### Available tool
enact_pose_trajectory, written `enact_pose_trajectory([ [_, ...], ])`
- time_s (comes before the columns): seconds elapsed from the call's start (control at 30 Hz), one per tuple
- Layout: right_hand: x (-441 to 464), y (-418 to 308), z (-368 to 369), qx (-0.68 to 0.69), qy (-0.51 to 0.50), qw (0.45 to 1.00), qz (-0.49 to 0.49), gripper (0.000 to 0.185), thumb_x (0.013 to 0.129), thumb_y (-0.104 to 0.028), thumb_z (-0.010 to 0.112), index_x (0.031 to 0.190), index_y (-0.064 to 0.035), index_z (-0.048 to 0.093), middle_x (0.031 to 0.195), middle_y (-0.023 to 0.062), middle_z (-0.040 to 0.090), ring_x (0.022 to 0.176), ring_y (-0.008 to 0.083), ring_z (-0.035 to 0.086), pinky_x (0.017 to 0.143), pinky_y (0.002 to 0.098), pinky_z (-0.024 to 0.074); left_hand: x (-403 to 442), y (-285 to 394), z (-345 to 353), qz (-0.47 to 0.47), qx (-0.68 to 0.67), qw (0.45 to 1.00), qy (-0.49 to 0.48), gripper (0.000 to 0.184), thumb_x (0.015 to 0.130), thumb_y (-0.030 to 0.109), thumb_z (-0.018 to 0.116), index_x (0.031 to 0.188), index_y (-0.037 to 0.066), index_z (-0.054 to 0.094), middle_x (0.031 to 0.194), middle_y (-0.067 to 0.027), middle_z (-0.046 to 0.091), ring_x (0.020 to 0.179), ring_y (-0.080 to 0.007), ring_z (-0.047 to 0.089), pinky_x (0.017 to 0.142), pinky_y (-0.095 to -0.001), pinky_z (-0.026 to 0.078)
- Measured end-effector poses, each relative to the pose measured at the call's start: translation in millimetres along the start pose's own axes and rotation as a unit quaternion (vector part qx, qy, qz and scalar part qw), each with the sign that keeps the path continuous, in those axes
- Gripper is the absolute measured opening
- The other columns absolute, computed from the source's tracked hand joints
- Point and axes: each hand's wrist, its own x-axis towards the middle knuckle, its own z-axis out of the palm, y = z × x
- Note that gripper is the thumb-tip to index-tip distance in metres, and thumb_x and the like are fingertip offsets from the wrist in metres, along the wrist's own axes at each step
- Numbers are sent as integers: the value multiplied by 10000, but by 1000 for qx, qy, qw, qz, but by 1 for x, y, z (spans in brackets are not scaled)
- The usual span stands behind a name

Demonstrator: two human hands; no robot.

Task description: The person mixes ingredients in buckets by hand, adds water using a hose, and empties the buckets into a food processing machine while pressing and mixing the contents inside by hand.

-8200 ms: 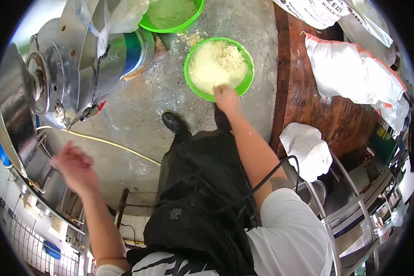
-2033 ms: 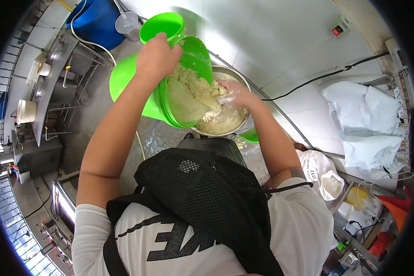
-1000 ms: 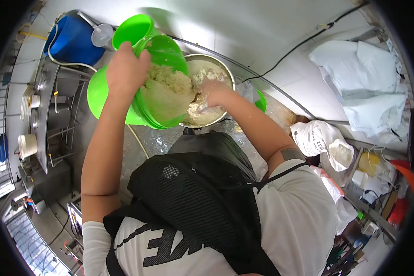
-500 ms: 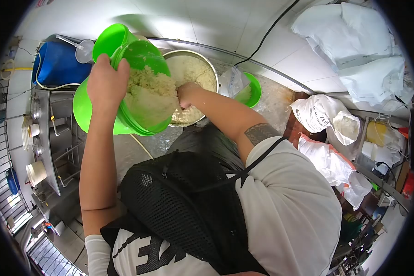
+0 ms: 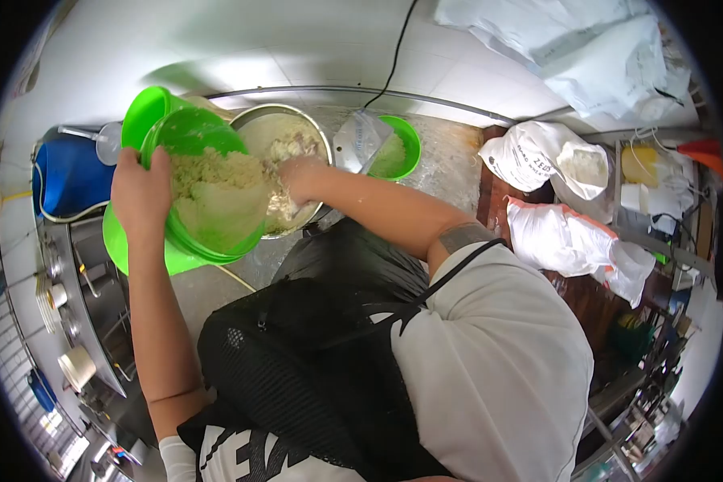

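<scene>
My left hand [image 5: 143, 193] is closed over the rim of a bright green bucket [image 5: 186, 132], thumb inside. The bucket is tilted toward the bowl, and pale, crumbly dough-like mix [image 5: 217, 181] with finer powder lies inside it. Beside its mouth is a round metal bowl [image 5: 327, 145] holding more pale, lumpy mix [image 5: 285, 145]. My right hand [image 5: 301, 178] reaches into this bowl, touching the mix next to the bucket's edge. Blur and the mix hide its fingers. Other green containers [image 5: 145, 112] stand behind and below the held bucket.
Right of the bowl, a smaller green tub [image 5: 410, 145] holds white powder and a clear plastic bag [image 5: 361, 140]. White sacks [image 5: 530, 157] lie farther right. A blue drum [image 5: 72, 177] stands left, above a metal sink unit [image 5: 96, 297]. A pipe [image 5: 426, 100] runs along the wall.
The camera view has shifted, so the bucket and bowl sit farther left and lower. My right hand has moved within the bowl; my left hand keeps its hold on the bucket.
</scene>
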Motion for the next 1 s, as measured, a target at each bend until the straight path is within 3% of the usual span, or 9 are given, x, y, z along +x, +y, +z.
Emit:
enact_pose_trajectory([
  [0.17,39,5,37,49,66,995,-59,407,616,-304,828,918,-33,790,959,198,759,939,399,737,783,511,589,-1,5,-1,3,13,1000,-3,469,912,403,662,1073,-37,654,1013,-269,708,953,-455,681,829,-508,526],
  [0.23,53,0,38,4,20,1000,-12,396,603,-247,852,971,-108,814,999,151,768,995,339,735,823,463,593,-2,5,-2,0,14,1000,-10,468,914,403,663,1075,-36,655,1015,-268,709,956,-453,682,831,-506,526],
  [0.33,66,6,43,-19,11,996,-81,374,625,-281,827,947,-91,812,959,165,770,904,372,743,764,501,583,-1,7,-1,-2,17,1000,-12,464,915,400,664,1077,-34,655,1013,-267,711,954,-450,685,831,-504,526],
  [0.43,66,4,29,13,-56,997,-43,363,645,-263,828,966,-94,816,948,137,777,902,341,748,771,488,581,-2,2,1,4,18,1000,-8,458,915,397,666,1076,-33,656,1007,-266,713,946,-450,687,828,-503,526],
  [0.57,89,15,34,-1,-114,991,-73,364,655,-261,838,970,-78,815,943,118,781,928,321,749,788,476,583,-4,4,0,0,19,1000,-7,451,918,391,663,1076,-31,656,1003,-266,713,947,-451,687,828,-505,526],
  [0.73,-5,-7,10,-68,-19,998,-4,357,681,-257,866,990,-87,811,1056,138,767,988,331,745,806,451,596,-2,5,1,-3,23,1000,-17,461,923,399,658,1091,-30,654,1017,-266,713,960,-455,685,834,-509,525],
  [0.87,18,-3,47,-38,1,999,6,323,696,-215,847,995,-99,808,1095,146,756,989,348,744,797,451,600,-1,9,-1,1,38,999,-16,473,927,411,648,1096,-31,649,1040,-269,711,978,-457,681,846,-520,525],
  [0.97,17,-15,36,-54,32,998,-8,314,680,-194,832,974,-87,807,1048,158,762,992,317,744,793,446,597,-1,6,0,14,27,999,-12,484,929,427,641,1087,-31,647,1054,-273,709,989,-458,680,854,-526,526],
  [1.0,14,-21,28,3,16,1000,5,323,664,-199,833,963,-80,803,1019,170,761,981,305,745,783,440,596,-1,6,0,19,23,999,-13,484,929,427,641,1087,-31,647,1054,-273,709,989,-458,680,854,-526,526],
])
